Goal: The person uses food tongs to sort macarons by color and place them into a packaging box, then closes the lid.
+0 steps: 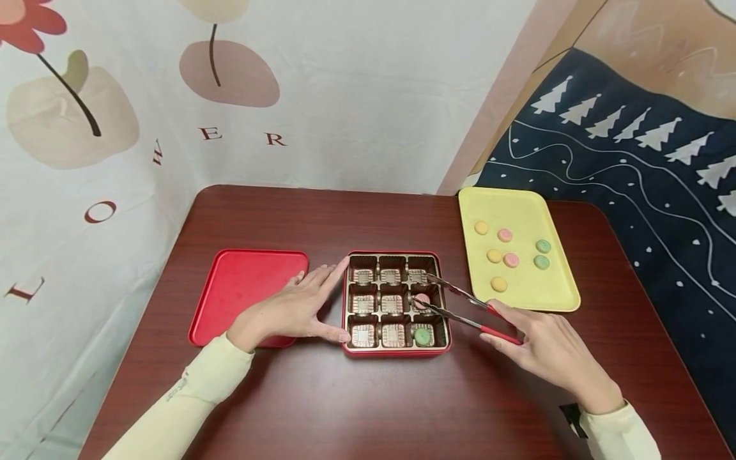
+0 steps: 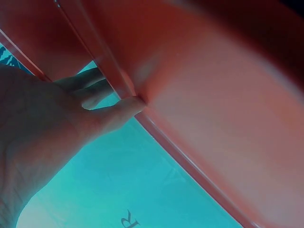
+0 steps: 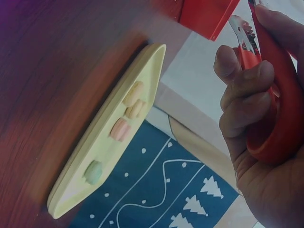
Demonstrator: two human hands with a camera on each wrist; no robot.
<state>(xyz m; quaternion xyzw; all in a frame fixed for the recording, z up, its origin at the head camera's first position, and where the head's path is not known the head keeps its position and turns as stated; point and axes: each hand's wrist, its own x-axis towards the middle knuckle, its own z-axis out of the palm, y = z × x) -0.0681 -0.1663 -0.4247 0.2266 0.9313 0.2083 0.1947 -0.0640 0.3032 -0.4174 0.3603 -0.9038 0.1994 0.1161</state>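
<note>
A red box [image 1: 397, 353] with a gold-brown divided insert stands mid-table. Its right column holds a pink macaron [image 1: 421, 301] in the middle compartment and a green macaron [image 1: 422, 337] in the front one. My left hand [image 1: 293, 306] steadies the box's left side with thumb and fingers spread straight; the left wrist view shows the thumb [image 2: 126, 111] against the red wall. My right hand [image 1: 546, 342] grips red-handled metal tongs [image 1: 460, 316], fingers wrapped round the handle [image 3: 278, 118]. The tongs' arms stand apart over the right column, one tip beside the pink macaron.
On the right, a yellow tray [image 1: 552, 291] carries several yellow, pink and green macarons. A red lid-like tray [image 1: 247, 281] lies left of the box, partly under my left forearm. Printed cloths hang behind the table [image 1: 374, 409].
</note>
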